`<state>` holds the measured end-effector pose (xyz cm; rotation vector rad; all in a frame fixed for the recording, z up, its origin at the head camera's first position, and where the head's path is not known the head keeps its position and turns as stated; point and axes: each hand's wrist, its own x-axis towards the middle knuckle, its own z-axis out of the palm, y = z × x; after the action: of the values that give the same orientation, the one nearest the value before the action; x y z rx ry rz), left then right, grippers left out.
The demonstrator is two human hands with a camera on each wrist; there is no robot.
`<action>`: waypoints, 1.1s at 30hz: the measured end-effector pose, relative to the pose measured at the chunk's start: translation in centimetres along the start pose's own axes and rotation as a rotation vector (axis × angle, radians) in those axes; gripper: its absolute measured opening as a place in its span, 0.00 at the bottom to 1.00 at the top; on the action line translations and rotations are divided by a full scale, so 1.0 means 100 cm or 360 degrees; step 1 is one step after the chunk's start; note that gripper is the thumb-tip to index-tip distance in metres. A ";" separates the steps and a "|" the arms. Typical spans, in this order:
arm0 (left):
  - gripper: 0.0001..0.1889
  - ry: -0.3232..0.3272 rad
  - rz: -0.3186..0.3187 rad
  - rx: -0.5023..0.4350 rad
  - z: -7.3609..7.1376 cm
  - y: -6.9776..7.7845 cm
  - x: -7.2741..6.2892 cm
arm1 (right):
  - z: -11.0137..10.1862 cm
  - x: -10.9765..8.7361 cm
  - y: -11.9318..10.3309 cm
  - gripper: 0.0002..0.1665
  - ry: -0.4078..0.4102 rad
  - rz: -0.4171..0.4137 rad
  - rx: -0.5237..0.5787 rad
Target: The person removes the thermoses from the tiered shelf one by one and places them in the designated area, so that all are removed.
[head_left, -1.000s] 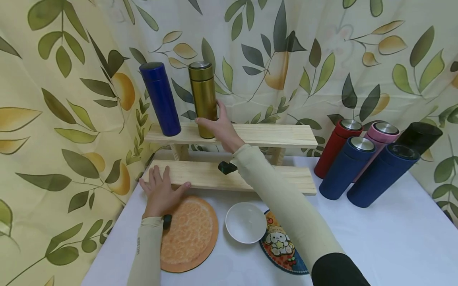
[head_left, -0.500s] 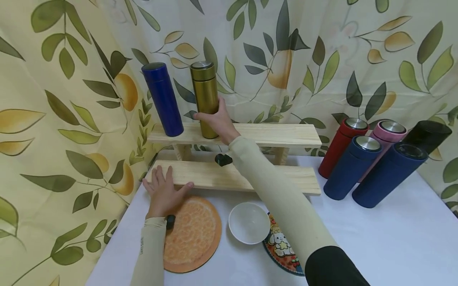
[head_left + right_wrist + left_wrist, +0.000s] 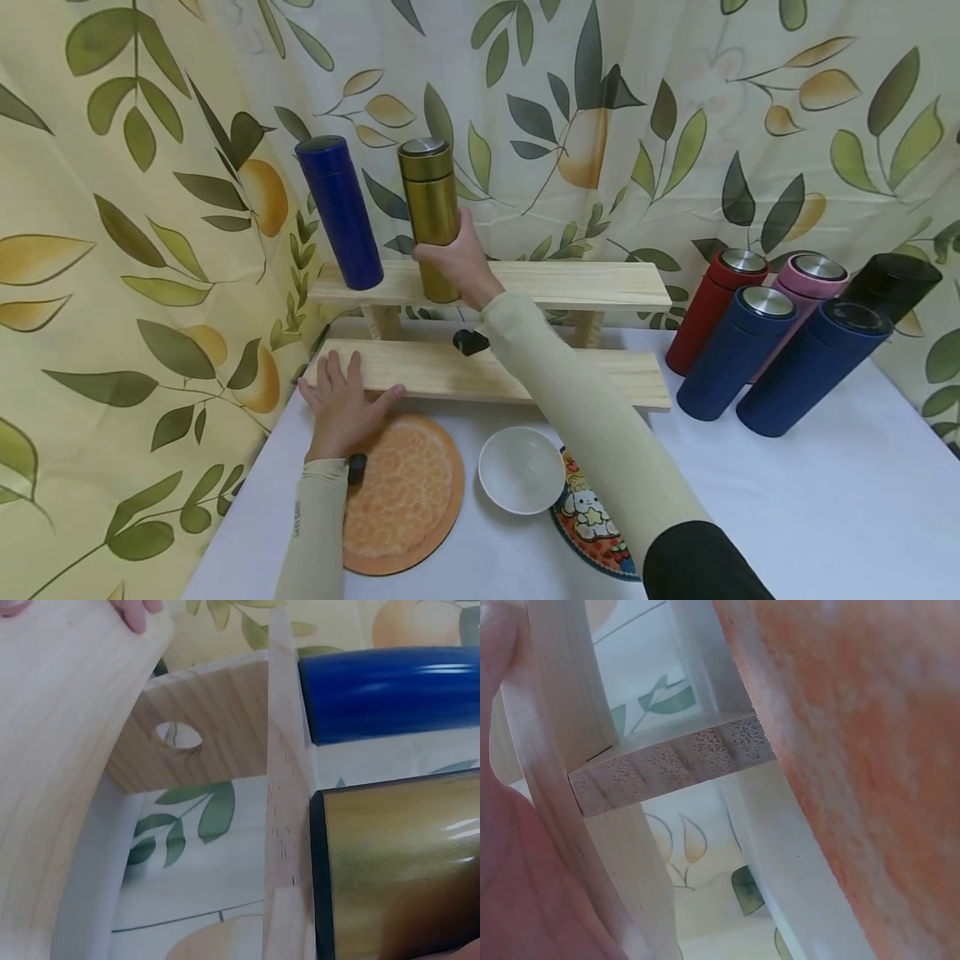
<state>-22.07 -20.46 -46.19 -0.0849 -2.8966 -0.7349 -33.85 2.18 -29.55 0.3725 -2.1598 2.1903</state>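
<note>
My right hand (image 3: 463,262) grips a gold thermos flask (image 3: 431,204) low on its body, thumb in front and fingers round its right side. The flask stands upright at the front of the upper board (image 3: 570,283) of a two-step wooden rack; its dark base (image 3: 322,877) is right at that board in the right wrist view. To its left stands a shiny blue flask (image 3: 341,212). My left hand (image 3: 345,408) rests with spread fingers on the left end of the lower board (image 3: 427,371), thumb along the front edge.
An orange round mat (image 3: 405,500) lies under my left wrist, with a white bowl (image 3: 521,471) beside it and a cartoon-print mat (image 3: 592,517) partly under my right sleeve. Several flasks, including a red one (image 3: 716,312), stand at the right. A leaf-patterned curtain (image 3: 525,83) hangs behind.
The gold flask has shifted slightly forward, its base now lower against the upper board's front edge, my right hand moving with it. My left hand stays on the lower board.
</note>
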 end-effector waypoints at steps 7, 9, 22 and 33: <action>0.61 -0.0004 -0.0003 0.0031 -0.003 -0.001 -0.001 | -0.009 -0.016 -0.002 0.50 -0.0042 -0.0054 -0.0028; 0.61 0.0000 0.0001 0.0019 -0.003 -0.001 -0.001 | -0.012 -0.021 -0.003 0.48 -0.0052 -0.0081 -0.0025; 0.61 -0.0015 0.0018 0.0014 -0.002 0.002 -0.002 | -0.034 -0.054 -0.012 0.45 -0.0065 -0.0163 -0.0005; 0.61 -0.0037 0.0015 0.0002 -0.005 0.006 -0.006 | -0.059 -0.082 -0.008 0.48 -0.0069 -0.0173 -0.0021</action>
<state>-21.39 -20.16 -45.60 -0.1076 -2.9162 -0.7353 -26.54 9.15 -30.40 0.5286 -2.1197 2.1286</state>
